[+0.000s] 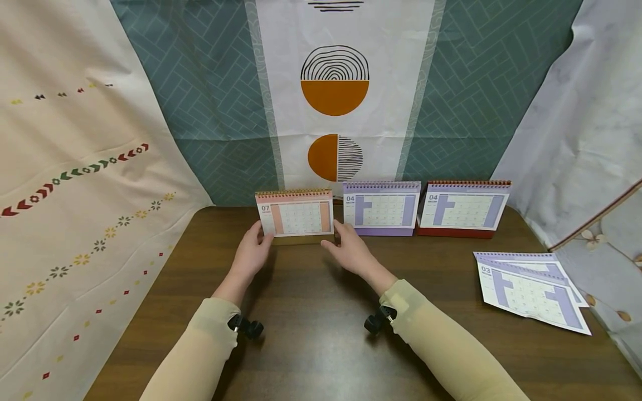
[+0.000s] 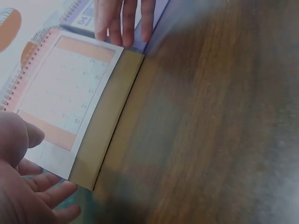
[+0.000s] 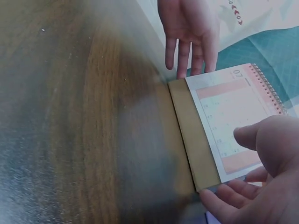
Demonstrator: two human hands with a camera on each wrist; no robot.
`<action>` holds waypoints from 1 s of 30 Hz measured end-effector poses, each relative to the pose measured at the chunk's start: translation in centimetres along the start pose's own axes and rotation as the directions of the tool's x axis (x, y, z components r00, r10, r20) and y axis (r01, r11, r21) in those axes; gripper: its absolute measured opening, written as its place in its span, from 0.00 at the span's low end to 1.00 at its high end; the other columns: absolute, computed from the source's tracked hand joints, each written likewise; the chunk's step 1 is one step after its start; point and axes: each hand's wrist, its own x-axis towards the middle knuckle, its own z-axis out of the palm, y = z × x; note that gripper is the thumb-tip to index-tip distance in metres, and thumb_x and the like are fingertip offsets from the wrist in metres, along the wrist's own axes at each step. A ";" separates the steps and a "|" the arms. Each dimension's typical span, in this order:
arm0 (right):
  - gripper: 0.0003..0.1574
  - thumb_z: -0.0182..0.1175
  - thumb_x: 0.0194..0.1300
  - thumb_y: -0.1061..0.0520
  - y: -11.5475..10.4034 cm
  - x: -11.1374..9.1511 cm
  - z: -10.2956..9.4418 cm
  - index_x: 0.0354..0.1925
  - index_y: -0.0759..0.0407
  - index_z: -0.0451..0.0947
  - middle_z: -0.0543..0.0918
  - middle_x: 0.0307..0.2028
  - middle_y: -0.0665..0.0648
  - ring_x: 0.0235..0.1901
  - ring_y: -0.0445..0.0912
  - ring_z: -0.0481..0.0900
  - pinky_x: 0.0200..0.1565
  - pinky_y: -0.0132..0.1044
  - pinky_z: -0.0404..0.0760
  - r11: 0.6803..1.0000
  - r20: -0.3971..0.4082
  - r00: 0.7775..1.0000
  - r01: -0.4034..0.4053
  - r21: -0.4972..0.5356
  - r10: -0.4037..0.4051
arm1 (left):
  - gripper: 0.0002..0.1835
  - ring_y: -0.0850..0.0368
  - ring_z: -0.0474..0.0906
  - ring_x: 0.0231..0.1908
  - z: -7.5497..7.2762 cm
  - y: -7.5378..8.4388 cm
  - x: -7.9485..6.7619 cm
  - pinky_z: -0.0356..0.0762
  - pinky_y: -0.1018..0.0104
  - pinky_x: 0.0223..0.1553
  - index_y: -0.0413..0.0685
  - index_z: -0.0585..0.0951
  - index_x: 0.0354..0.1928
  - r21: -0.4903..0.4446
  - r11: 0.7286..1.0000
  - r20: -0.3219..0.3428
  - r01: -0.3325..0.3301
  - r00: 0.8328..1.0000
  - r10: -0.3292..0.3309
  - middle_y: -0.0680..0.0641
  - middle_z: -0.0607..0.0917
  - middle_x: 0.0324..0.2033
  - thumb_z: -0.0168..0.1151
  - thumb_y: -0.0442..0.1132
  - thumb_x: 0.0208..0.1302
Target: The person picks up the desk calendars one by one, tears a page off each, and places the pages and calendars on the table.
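Observation:
A desk calendar with pink-edged pages marked 07 and a gold-brown base [image 1: 298, 240] stands at the back of the table. My left hand [image 1: 253, 250] is at its left side, thumb in front of the page and the other fingers loosely extended along the side edge. At its right side is my right hand [image 1: 349, 249], thumb apart from relaxed fingers. In the right wrist view the left hand [image 3: 191, 32] has nearly straight fingers reaching to the calendar's edge [image 3: 184, 130]. Whether the fingertips touch it I cannot tell.
To the right stand a purple-based calendar [image 1: 381, 209] and a red-based calendar [image 1: 461, 209], both showing 04. Loose purple calendar sheets [image 1: 531, 295] lie overlapping at the table's right edge. Patterned cloth [image 1: 215, 100] hangs behind the brown wooden table [image 1: 311, 334].

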 end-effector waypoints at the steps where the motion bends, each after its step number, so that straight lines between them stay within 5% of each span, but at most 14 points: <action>1: 0.47 0.64 0.83 0.49 0.1 -0.1 0.0 0.84 0.72 0.57 0.74 0.66 0.75 0.65 0.66 0.77 0.68 0.60 0.75 1.000 -0.004 1.000 0.004 -0.002 -0.004 | 0.32 0.34 0.68 0.76 0.0 0.0 -0.2 0.67 0.38 0.75 0.35 0.60 0.85 0.006 1.000 0.000 -0.002 1.000 0.002 0.28 0.68 0.78 0.52 0.42 0.89; 7: 0.48 0.67 0.81 0.51 0.2 -0.6 0.2 0.85 0.69 0.57 0.73 0.65 0.72 0.64 0.64 0.76 0.67 0.58 0.76 1.000 -0.017 1.000 0.012 0.024 -0.011 | 0.32 0.34 0.70 0.74 -0.2 0.3 -1.1 0.68 0.38 0.74 0.39 0.62 0.85 0.036 0.999 -0.024 0.023 0.999 -0.022 0.30 0.71 0.75 0.52 0.43 0.89; 13: 0.49 0.67 0.80 0.56 0.2 -1.3 0.1 0.86 0.66 0.55 0.67 0.70 0.75 0.68 0.65 0.73 0.66 0.57 0.79 0.987 0.000 1.000 0.020 0.157 -0.020 | 0.29 0.36 0.70 0.73 -0.3 0.4 -2.0 0.66 0.40 0.76 0.41 0.65 0.83 -0.021 0.999 -0.051 0.030 0.998 -0.031 0.32 0.74 0.73 0.55 0.40 0.87; 18: 0.50 0.67 0.80 0.56 0.1 -1.9 -0.2 0.87 0.62 0.53 0.62 0.74 0.72 0.71 0.63 0.70 0.69 0.56 0.78 0.969 0.026 1.000 0.002 0.246 -0.008 | 0.28 0.37 0.75 0.64 -0.4 0.5 -2.9 0.74 0.42 0.65 0.46 0.67 0.82 -0.040 0.999 -0.072 0.036 0.997 -0.039 0.34 0.80 0.67 0.57 0.39 0.86; 25: 0.48 0.66 0.81 0.54 -0.1 -2.5 -0.5 0.86 0.64 0.55 0.69 0.64 0.67 0.58 0.56 0.71 0.61 0.50 0.77 0.979 0.021 1.000 -0.001 0.205 -0.004 | 0.26 0.40 0.77 0.55 -0.5 0.5 -3.7 0.77 0.51 0.52 0.46 0.67 0.80 -0.062 0.997 -0.078 0.053 0.995 -0.057 0.35 0.81 0.59 0.56 0.38 0.87; 30: 0.47 0.66 0.81 0.55 -0.2 -3.2 -0.8 0.85 0.66 0.55 0.71 0.66 0.68 0.59 0.56 0.74 0.60 0.50 0.80 0.979 0.020 1.000 -0.002 0.203 -0.003 | 0.23 0.42 0.77 0.51 -0.6 0.9 -4.2 0.74 0.53 0.50 0.47 0.69 0.77 -0.103 0.994 -0.085 0.036 0.995 -0.045 0.36 0.84 0.54 0.57 0.37 0.86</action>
